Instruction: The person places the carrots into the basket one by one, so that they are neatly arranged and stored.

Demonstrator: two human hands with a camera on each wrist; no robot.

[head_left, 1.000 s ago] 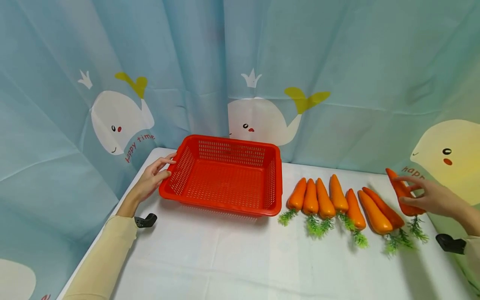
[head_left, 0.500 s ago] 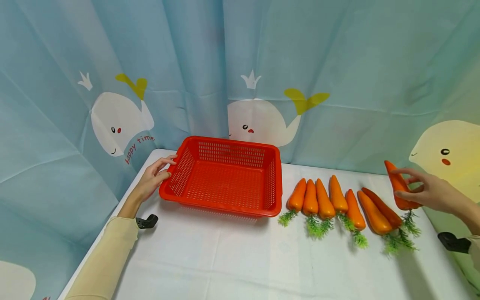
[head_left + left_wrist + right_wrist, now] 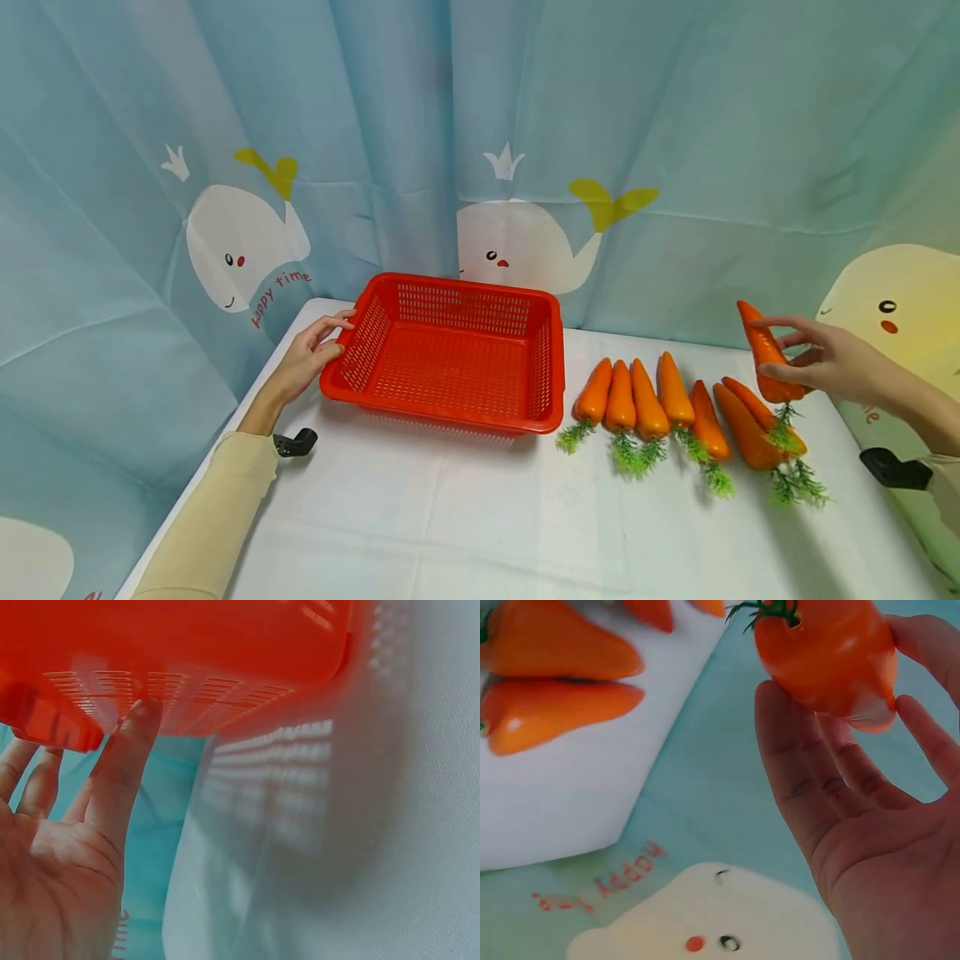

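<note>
A red plastic basket (image 3: 450, 367) with slotted walls stands at the back of the table, nothing in it. At its left end my left hand (image 3: 307, 354) holds the rim; in the left wrist view the thumb (image 3: 127, 757) lies against the outer wall, and other fingertips are hidden behind the rim. My right hand (image 3: 832, 358) grips an orange toy carrot (image 3: 767, 354) between thumb and fingers, tip upward and green top hanging down. The carrot is raised above the right end of a row of similar carrots (image 3: 648, 400). In the right wrist view, the fingers wrap the held carrot (image 3: 825, 656).
Several carrots lie side by side on the white table (image 3: 480, 517), green tops toward the front, between basket and right hand. Behind the table hangs a blue curtain (image 3: 405, 125) with whale prints, close to the basket's back wall.
My right hand has lifted the carrot off the row's right end and moved it up and to the left. The left hand and basket have stayed put.
</note>
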